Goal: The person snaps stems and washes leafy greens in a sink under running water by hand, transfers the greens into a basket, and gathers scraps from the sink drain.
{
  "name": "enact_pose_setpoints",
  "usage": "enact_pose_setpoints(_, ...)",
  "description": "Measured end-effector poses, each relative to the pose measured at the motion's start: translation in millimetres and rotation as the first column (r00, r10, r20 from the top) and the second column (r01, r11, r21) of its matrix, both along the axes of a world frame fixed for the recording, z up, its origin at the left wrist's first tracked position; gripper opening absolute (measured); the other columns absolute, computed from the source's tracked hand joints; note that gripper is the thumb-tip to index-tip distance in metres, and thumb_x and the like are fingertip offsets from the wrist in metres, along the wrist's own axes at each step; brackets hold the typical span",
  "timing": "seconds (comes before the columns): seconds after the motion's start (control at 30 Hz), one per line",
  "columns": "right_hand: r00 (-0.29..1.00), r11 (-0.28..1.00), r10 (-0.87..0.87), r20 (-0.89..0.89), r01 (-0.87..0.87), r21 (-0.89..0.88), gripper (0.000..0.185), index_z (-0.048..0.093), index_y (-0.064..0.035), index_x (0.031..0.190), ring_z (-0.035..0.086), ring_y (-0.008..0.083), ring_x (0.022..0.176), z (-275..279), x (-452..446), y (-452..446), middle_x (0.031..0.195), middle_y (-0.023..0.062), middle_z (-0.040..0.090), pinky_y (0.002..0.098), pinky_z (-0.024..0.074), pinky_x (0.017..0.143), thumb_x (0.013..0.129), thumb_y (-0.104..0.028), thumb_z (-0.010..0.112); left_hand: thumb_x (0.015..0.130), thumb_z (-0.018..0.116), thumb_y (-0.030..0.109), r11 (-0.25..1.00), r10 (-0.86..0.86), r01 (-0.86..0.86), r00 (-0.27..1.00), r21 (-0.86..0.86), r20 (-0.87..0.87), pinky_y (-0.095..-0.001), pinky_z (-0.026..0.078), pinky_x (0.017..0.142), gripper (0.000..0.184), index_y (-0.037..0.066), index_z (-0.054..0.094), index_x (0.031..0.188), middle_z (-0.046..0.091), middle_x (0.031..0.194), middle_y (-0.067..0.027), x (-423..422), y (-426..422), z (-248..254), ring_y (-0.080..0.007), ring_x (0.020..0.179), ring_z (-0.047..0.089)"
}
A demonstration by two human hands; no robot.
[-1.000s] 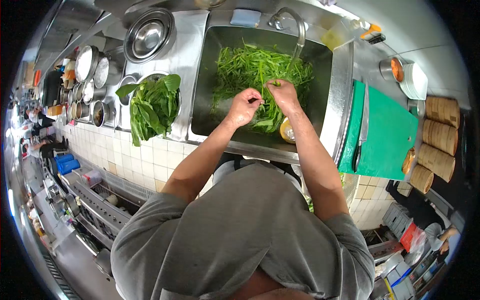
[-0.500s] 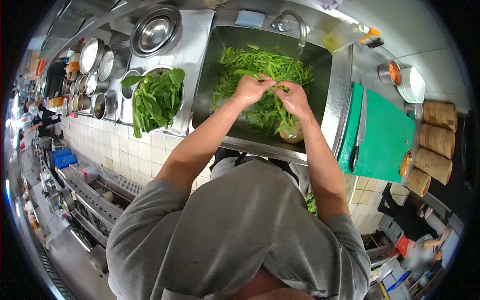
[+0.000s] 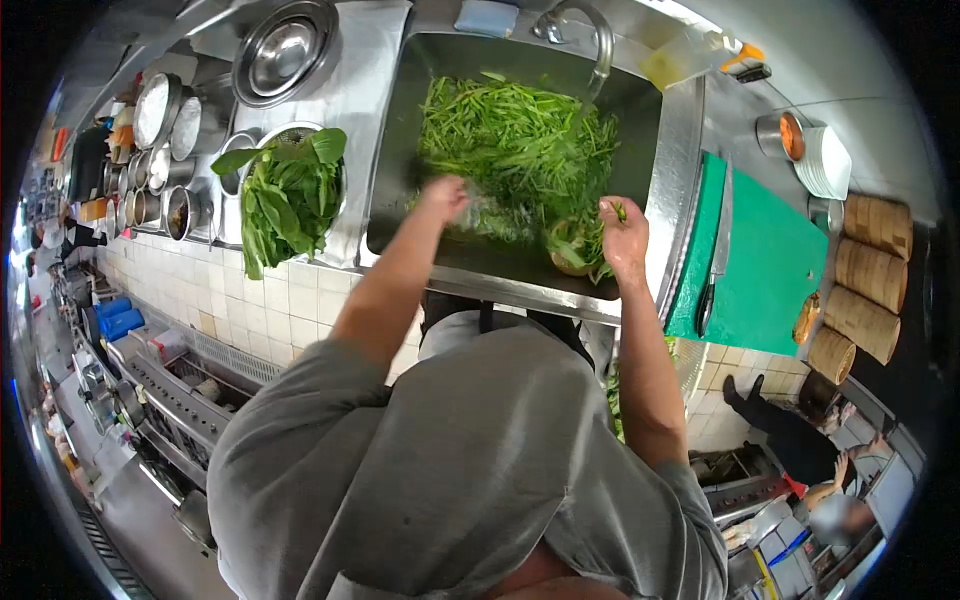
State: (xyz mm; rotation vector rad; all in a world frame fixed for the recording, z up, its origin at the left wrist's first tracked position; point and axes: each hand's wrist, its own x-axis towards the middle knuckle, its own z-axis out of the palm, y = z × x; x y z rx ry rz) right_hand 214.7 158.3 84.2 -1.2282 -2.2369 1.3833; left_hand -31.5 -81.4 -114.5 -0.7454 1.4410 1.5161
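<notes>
The greens (image 3: 490, 125) lie in the sink (image 3: 395, 170), some clasped in our right hand (image 3: 626, 240); our left hand (image 3: 443, 198) is too blurred to tell its grip. They should be light, limp and slippery, best gathered by the stems (image 3: 540, 103).

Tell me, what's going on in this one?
A person is handling loose greens at a sink. The right grip pinches some stems by the sink's right side; the left grip is blurred over the sink, its contents unclear. A leafy bunch sits to the left, and a knife lies on the green board to the right.
</notes>
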Motion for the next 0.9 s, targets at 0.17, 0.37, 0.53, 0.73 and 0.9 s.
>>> enact_pose_setpoints(0.17, 0.997, 0.997, 0.073, 0.040, -0.074, 0.029, 0.015, 0.068, -0.0020, 0.099, 0.064, 0.0281, 0.083, 34.3, 9.6, 0.0, 0.090, 0.0135, 0.068, 0.0340, 0.0496, 0.083, 0.086, -0.008, 0.067, 0.090, 0.070, 0.024, 0.680, -0.730, 0.635, 0.628, -0.367, -0.269, -0.0390, 0.055, 0.071, 0.023, 0.004, 0.068, 0.103, 0.066, 0.091, -0.0089, -15.2, 39.6, 4.8, -0.0243, 0.082, 0.063)
enact_pose_setpoints(0.37, 0.981, 0.979, 0.160, -0.105, -0.144, 0.146, 0.013, 0.067, -0.0024, 0.100, 0.067, 0.0225, 0.095, 50.4, 10.1, -8.0, 0.099, 0.0115, 0.071, 0.0312, 0.0490, 0.090, 0.090, 0.000, 0.060, 0.089, 0.071, 0.022, 0.306, -0.942, 0.494, 0.035, -0.814, -0.333, -0.0504, 0.056, 0.082, 0.053, 0.000, 0.052, 0.133, 0.068, 0.110, -0.0207, 47.8, 136.0, -62.1, -0.0349, 0.094, 0.067)
enact_pose_setpoints(0.53, 0.985, 0.985, 0.115, -0.125, -0.130, -0.113, 0.015, 0.067, -0.0025, 0.100, 0.067, 0.0200, 0.102, 65.4, 34.5, 9.3, 0.106, 0.0121, 0.072, 0.0304, 0.0483, 0.093, 0.093, 0.003, 0.056, 0.092, 0.062, 0.021, 0.462, -0.887, 0.530, 0.259, -0.711, -0.383, -0.0514, 0.054, 0.090, 0.056, 0.003, 0.045, 0.142, 0.065, 0.117, -0.0229, 54.5, 152.2, -29.9, -0.0405, 0.106, 0.064)
enact_pose_setpoints(0.73, 0.978, 0.981, 0.157, -0.141, -0.171, -0.092, 0.013, 0.067, -0.0017, 0.097, 0.066, 0.0216, 0.107, 69.4, 33.0, 16.4, 0.107, 0.0109, 0.071, 0.0302, 0.0472, 0.095, 0.095, 0.003, 0.054, 0.092, 0.060, 0.037, 0.313, -0.950, 0.642, 0.226, -0.700, -0.217, -0.0463, 0.053, 0.090, 0.049, 0.000, 0.064, 0.124, 0.065, 0.119, -0.0243, 82.1, 139.6, 34.8, -0.0379, 0.108, 0.064)
enact_pose_setpoints(0.9, 0.979, 0.979, 0.120, -0.165, -0.145, -0.144, 0.017, 0.066, -0.0011, 0.098, 0.067, 0.0194, 0.095, 59.7, 22.3, 7.3, 0.103, 0.0111, 0.071, 0.0288, 0.0500, 0.087, 0.092, 0.005, 0.051, 0.090, 0.066, 0.045, -0.293, -0.892, 0.647, -0.450, -0.704, -0.042, -0.0456, 0.052, 0.093, 0.052, 0.000, 0.068, 0.117, 0.069, 0.116, -0.0208, 107.3, 140.5, -122.4, -0.0351, 0.106, 0.066)
